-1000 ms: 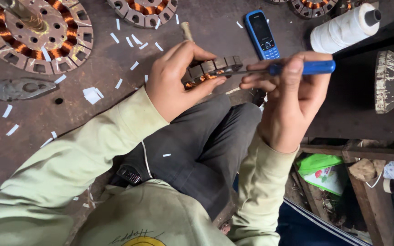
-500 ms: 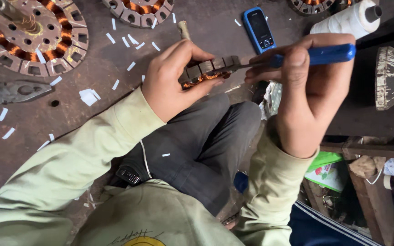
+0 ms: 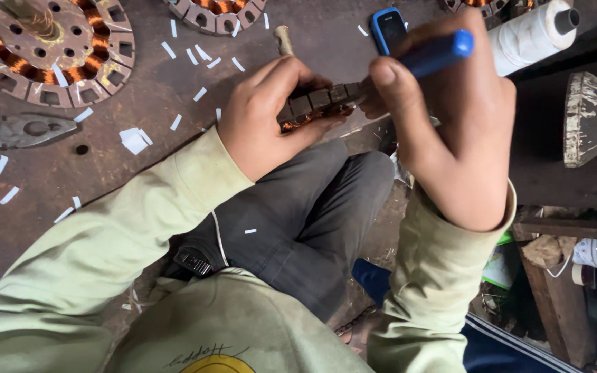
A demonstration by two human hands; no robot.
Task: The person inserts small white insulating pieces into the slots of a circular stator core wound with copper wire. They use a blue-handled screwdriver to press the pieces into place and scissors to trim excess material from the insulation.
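**Two hands work on a small motor stator above the knee**

The left hand (image 3: 264,128) is near the middle of the frame, and its fingers are closed around a small stator (image 3: 316,105), a dark segmented metal ring with copper winding showing at its lower edge. The stator is held in the air just above the person's knee, in grey trousers (image 3: 312,214), close to the edge of the brown surface (image 3: 139,159).

The right hand (image 3: 450,131) is to the right of it, raised and turned. Its fingers are clamped on a blue-handled tool (image 3: 437,54), and the handle points to the upper right. The tip of the tool is hidden behind the thumb; it seems to meet the stator, but I cannot tell this surely.

On the surface, at the upper left, lies a large stator (image 3: 50,48) with copper coils, and another one (image 3: 215,14) is at the top edge. Small white paper strips (image 3: 133,140) are scattered between them. Pliers (image 3: 15,130) lie at the left edge. A blue mobile phone (image 3: 388,29) is just behind the right hand, and a spool of white thread (image 3: 530,34) lies at the upper right.
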